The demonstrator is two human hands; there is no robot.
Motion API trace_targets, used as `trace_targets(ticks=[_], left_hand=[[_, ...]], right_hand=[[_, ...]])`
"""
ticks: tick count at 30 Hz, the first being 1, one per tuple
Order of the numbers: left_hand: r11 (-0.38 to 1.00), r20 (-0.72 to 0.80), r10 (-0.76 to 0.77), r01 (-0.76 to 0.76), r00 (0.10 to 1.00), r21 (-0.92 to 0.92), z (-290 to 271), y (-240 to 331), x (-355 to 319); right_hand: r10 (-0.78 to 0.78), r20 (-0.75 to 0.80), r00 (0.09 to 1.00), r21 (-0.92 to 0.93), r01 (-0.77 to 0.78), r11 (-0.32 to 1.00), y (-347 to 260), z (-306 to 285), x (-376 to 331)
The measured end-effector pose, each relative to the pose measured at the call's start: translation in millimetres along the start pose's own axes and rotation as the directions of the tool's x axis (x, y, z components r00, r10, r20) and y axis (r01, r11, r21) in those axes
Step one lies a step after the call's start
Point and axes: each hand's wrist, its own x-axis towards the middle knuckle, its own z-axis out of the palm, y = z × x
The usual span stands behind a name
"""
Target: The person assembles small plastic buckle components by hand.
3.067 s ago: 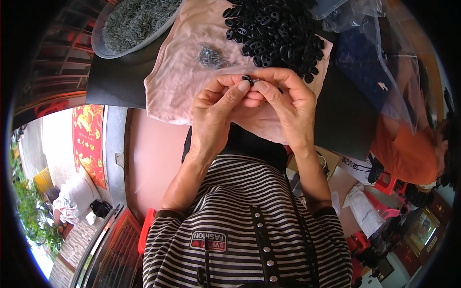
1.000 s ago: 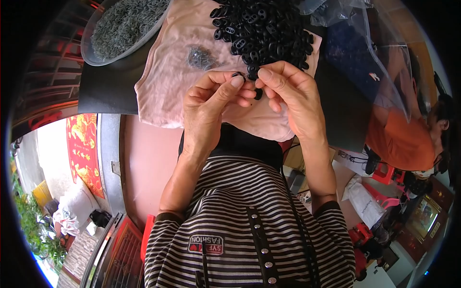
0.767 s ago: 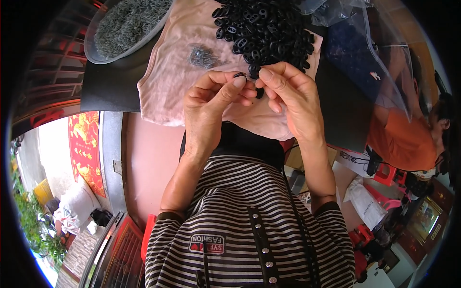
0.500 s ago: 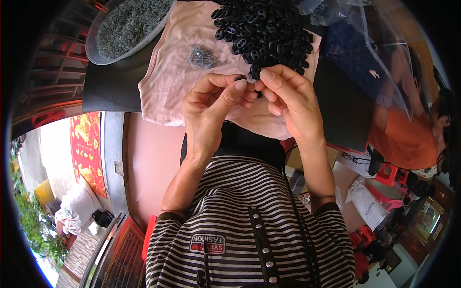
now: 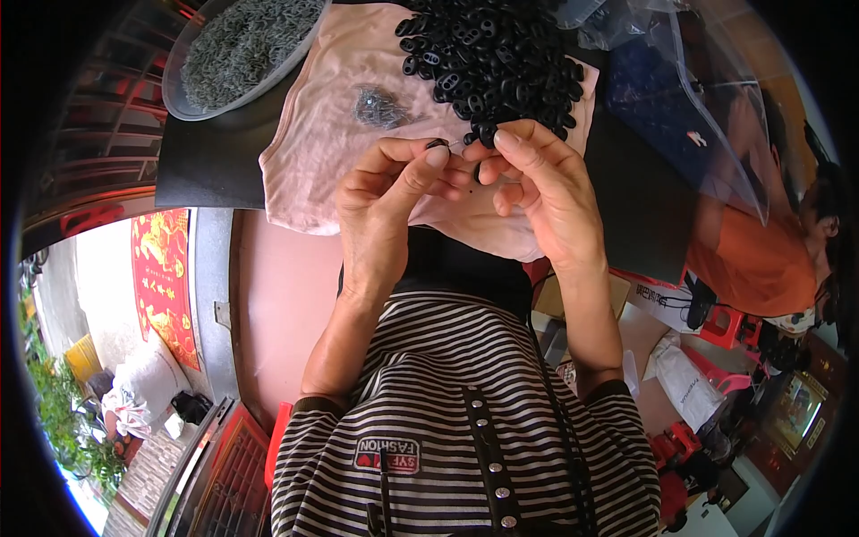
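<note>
My left hand (image 5: 380, 192) pinches a small black plastic piece (image 5: 438, 144) between thumb and forefinger. Just to its right, my right hand (image 5: 555, 183) has thumb and forefinger pressed together, its other fingers curled. A fine pale sliver shows in the gap between the hands; its kind is too small to tell. Another bit of black shows by the right fingers, partly hidden. Beyond the hands lies a large heap of black oval two-holed cord-lock pieces (image 5: 501, 67). A little pile of thin silvery metal bits, like springs (image 5: 379, 107), rests left of the heap.
A pink cloth (image 5: 304, 170) covers part of the black tabletop (image 5: 210, 161). At the far left stands a clear plastic bowl (image 5: 170, 94) full of grey metal springs (image 5: 246, 54). Clear plastic bags (image 5: 716, 80) lie at the right, near a person in orange (image 5: 752, 255).
My hands have drawn slightly apart, the left moving a little left with the black piece. The gap between the fingertips is wider, showing the fine sliver.
</note>
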Motion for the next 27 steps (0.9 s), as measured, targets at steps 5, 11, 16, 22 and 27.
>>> trace_targets(ticks=[5,11,16,22,27], left_hand=[[0.999,-0.009,-0.011,0.011,1.000,0.037,3.6,3.3,-2.4],[1.000,0.004,-0.008,0.008,1.000,0.014,5.1,5.7,-2.0],[1.000,0.010,0.004,-0.004,1.000,0.028,3.9,4.8,-1.6],[0.997,0.003,0.013,-0.013,1.000,0.077,2.8,3.4,-1.3],[0.997,-0.016,0.034,-0.033,0.999,0.070,4.4,1.4,-0.6]], right_hand=[[0.025,0.093,0.995,0.079,-0.032,0.996,4.4,-9.5,2.9],[0.084,0.100,0.991,0.115,-0.095,0.989,5.5,-6.3,1.8],[0.003,0.058,0.998,0.011,-0.003,1.000,5.9,-1.4,-1.6],[-0.126,0.029,0.992,-0.075,0.127,0.989,7.2,3.1,-3.0],[-0.127,0.024,0.992,-0.061,0.129,0.990,8.8,3.5,-2.1]])
